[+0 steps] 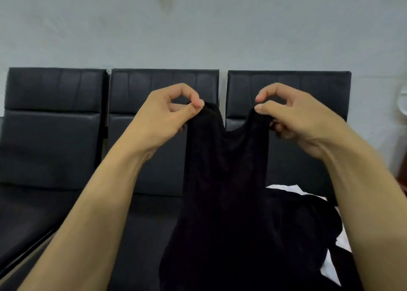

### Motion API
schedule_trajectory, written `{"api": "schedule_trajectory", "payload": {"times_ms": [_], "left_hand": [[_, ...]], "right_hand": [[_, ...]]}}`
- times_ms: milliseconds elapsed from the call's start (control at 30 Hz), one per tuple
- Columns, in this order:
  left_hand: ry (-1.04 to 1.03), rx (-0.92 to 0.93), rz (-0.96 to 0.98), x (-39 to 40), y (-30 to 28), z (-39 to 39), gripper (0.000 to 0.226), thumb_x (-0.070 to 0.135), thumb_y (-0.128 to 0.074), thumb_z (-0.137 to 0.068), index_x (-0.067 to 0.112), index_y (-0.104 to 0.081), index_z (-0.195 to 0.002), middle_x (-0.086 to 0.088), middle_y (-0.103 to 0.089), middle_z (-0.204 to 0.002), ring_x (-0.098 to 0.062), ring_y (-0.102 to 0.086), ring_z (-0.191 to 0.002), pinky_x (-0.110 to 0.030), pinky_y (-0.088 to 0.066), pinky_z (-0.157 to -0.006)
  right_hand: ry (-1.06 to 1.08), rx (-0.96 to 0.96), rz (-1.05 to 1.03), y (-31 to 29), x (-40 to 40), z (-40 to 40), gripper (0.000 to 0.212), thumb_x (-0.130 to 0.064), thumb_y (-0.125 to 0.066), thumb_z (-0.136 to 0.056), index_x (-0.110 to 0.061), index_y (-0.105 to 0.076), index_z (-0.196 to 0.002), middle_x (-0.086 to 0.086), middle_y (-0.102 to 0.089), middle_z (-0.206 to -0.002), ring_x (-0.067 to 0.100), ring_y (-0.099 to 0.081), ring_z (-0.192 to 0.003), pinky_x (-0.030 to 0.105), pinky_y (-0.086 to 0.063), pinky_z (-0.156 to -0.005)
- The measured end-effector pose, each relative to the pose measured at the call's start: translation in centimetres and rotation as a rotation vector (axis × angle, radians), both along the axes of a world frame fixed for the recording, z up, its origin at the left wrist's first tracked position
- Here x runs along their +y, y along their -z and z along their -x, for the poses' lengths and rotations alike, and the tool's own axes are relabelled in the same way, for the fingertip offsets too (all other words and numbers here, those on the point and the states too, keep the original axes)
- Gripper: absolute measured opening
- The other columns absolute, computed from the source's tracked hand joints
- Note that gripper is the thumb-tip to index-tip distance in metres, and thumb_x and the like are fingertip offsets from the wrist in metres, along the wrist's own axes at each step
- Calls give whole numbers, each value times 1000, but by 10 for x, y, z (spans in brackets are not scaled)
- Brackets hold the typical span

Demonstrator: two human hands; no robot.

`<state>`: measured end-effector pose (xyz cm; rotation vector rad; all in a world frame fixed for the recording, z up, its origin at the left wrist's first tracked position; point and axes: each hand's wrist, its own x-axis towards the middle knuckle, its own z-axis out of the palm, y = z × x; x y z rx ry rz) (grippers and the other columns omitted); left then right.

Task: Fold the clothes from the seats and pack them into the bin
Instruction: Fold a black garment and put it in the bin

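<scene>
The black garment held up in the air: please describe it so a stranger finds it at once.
Three black padded seats line a pale wall. Before the middle and right ones, the left hand and right hand pinch the black sleeveless top by its shoulder straps. Unlike the clothes pile, it hangs.

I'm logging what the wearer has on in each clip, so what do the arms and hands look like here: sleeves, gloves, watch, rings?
Both arms are bare to the frame's bottom edge, with no sleeve in view. The left hand and right hand wear no gloves. No watch, band or ring shows on the wrists or the visible fingers. The nails that show are short and unpainted.
</scene>
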<state>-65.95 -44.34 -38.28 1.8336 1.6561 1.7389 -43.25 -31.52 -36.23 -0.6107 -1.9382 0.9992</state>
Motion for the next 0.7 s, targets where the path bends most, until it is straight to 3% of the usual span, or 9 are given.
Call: {"api": "schedule_trajectory", "payload": {"times_ms": [133, 200, 267, 367, 500, 600, 700], "left_hand": [[102, -59, -46, -16, -17, -17, 7, 25, -66, -103, 22, -70, -108, -6, -74, -73, -14, -59, -67, -31, -45, -70], [127, -78, -67, -22, -23, -24, 13, 25, -66, -103, 22, -68, -115, -3, -79, -81, -11, -66, -71, -27, -45, -69], [138, -102, -83, -27, -26, -29, 12, 26, -66, -102, 23, -68, -114, -4, -80, -83, -10, -66, -70, -24, -45, -66], [143, -76, -56, -30, -28, -37, 15, 29, -67, -102, 25, -68, -116, -4, -79, -81, -11, -65, -72, -28, -47, -72], [138, -16, -22, -30, -24, -47, 16, 33, -66, -102, 30, -68, -117, -13, -76, -78, -24, -51, -72, -29, -49, -74], [142, 21, 4, -31, -24, -51, 20, 39, -64, -102, 36, -64, -122, -18, -77, -85, -26, -50, -74, -26, -50, -76], [148, 47, -6, -30, -24, -52, 26, 37, -63, -103, 37, -59, -128, -15, -73, -79, -25, -48, -73, -25, -49, -76]], "right_hand": [[-222, 37, -5, -21, -28, -18, 11, -30, -70, -93, -21, -76, -94, -6, -76, -83, 3, -47, -48, 11, -22, -36], [-299, -40, -61, -29, -41, -27, 32, -40, -67, -84, -20, -75, -108, -2, -81, -101, 5, -47, -51, 10, -25, -38], [-329, -106, -143, -33, -49, -35, 35, -35, -65, -86, -22, -72, -118, -4, -80, -110, 7, -47, -55, 10, -33, -45], [-227, -120, -255, -33, -49, -33, 18, -25, -64, -99, -25, -74, -115, -6, -80, -102, 11, -50, -59, 17, -44, -60], [-44, -100, -393, -26, -45, -18, 12, -37, -68, -99, -31, -79, -97, -12, -78, -87, 3, -63, -65, 24, -48, -72], [64, -95, -478, -22, -41, -10, 10, -47, -70, -95, -39, -77, -95, -16, -75, -94, 4, -70, -84, 32, -54, -83], [106, -77, -556, -22, -41, -8, 7, -51, -70, -93, -44, -70, -92, -18, -67, -100, 4, -60, -66, 25, -48, -71]]}}
